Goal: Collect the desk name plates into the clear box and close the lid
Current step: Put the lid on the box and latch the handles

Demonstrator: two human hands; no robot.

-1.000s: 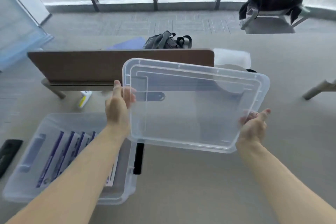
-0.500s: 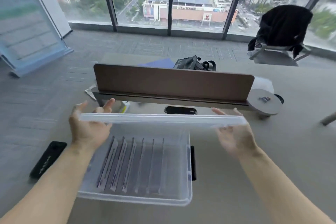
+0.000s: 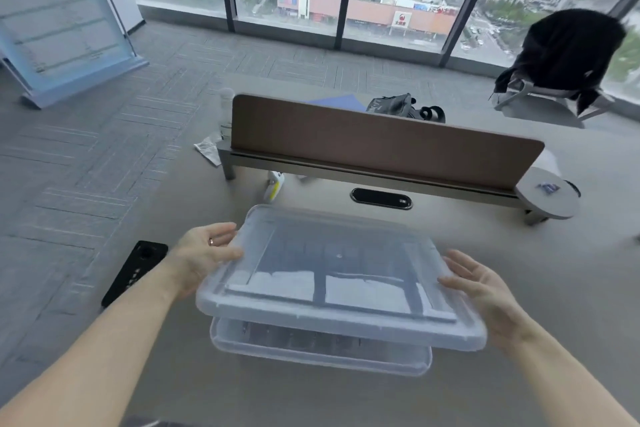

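The clear plastic lid [image 3: 332,274] hovers flat over the clear box [image 3: 322,348], whose front wall shows below the lid's near edge. Through that wall I make out several name plates [image 3: 301,336] lying inside, blurred. My left hand [image 3: 204,253] grips the lid's left edge, thumb on top. On the opposite edge, my right hand [image 3: 485,291] presses its palm against the lid with fingers spread. A gap remains between lid and box at the front.
The grey desk [image 3: 346,399] carries a brown divider panel [image 3: 381,142] behind the box, a black oval cable port [image 3: 381,198], a round grey stand [image 3: 547,198] at right and a black remote-like device [image 3: 135,270] at left. A chair with a dark jacket [image 3: 568,55] stands by the windows.
The lid went from tilted upright in both hands to held level, then was lowered over the box. The view has shifted so the box now sits centred below me.
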